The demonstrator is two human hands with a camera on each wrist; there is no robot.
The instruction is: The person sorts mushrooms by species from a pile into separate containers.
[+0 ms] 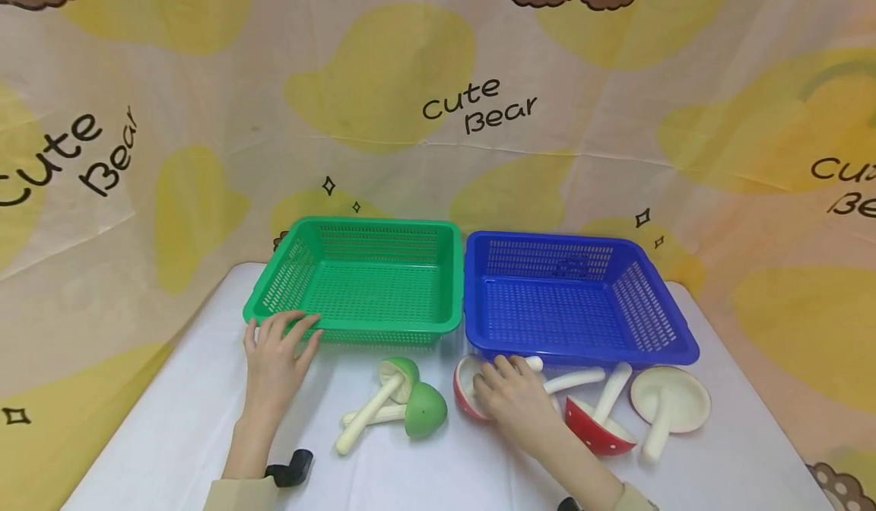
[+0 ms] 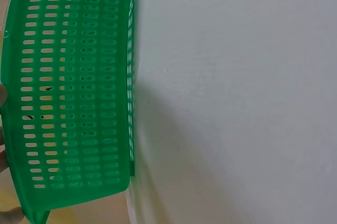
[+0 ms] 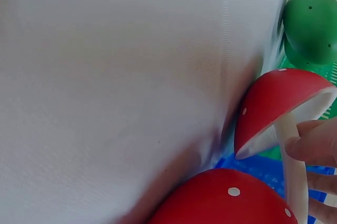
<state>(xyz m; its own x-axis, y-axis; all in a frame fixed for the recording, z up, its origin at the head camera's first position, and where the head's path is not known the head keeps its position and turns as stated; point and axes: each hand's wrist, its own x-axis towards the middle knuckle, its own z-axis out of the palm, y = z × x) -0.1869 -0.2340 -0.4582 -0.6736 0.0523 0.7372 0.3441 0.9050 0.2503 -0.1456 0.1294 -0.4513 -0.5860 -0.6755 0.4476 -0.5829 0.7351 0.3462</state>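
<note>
My left hand [image 1: 274, 359] rests its fingers on the front left rim of the green basket [image 1: 383, 327]; in the left wrist view, fingertips touch the basket's [image 2: 79, 92] edge. In front of the blue basket [image 1: 582, 351], my right hand [image 1: 516, 401] pinches the pale stem of a red mushroom [image 3: 279, 103] with white dots. Its cap tilts on the white cloth, and the hand partly covers it in the head view. Another red mushroom [image 3: 226, 197] lies close beside it. Two green mushrooms [image 1: 426, 411] lie crossed between my hands.
Right of my right hand lie a red mushroom [image 1: 601, 429] with its stem up and a mushroom [image 1: 684, 404] showing its pale underside. Both baskets stand side by side against a patterned cloth backdrop [image 1: 383, 77]. White cloth [image 1: 411, 480] covers the table.
</note>
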